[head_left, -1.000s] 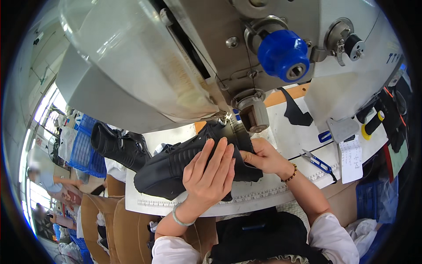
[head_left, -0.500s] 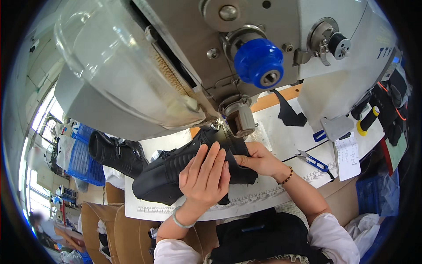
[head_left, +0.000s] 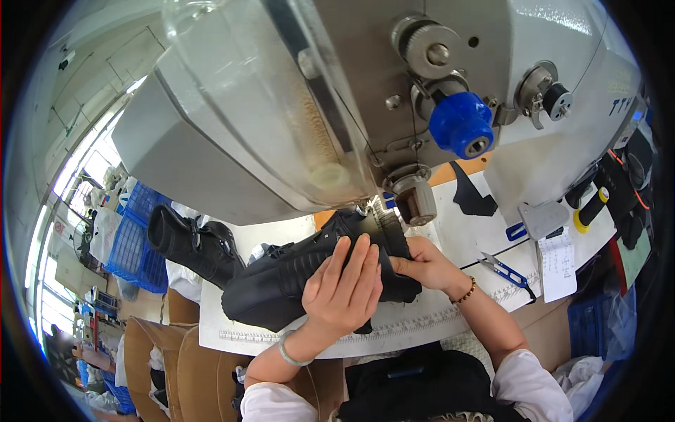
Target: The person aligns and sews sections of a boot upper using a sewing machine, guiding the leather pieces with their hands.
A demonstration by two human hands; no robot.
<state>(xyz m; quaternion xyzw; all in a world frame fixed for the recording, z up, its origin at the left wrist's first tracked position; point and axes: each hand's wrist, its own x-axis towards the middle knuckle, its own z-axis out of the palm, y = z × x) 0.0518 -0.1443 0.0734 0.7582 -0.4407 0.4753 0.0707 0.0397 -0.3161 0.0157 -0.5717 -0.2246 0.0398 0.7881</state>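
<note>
Basically, sewing mach. [head_left: 179,133] fills upper view, white table [head_left: 453,228] below. Blk boot [head_left: 260,295] lies over table, toe pointing L, top end under mach. head; 2nd boot [head_left: 211,253], also blk, just L of it. L hand [head_left: 344,292] flat against boot's near side, fingers extended, gripping nothing. R hand [head_left: 432,266] at boot's top end, thumb & fingers closed on edge, some fingertips hidden. Farther R on table: blk scrap [head_left: 471,195], notepad [head_left: 559,264], blue snips [head_left: 508,270], blk/yellow spool [head_left: 593,209].

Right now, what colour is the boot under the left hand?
Black; the boot shows best in the head view.
</note>
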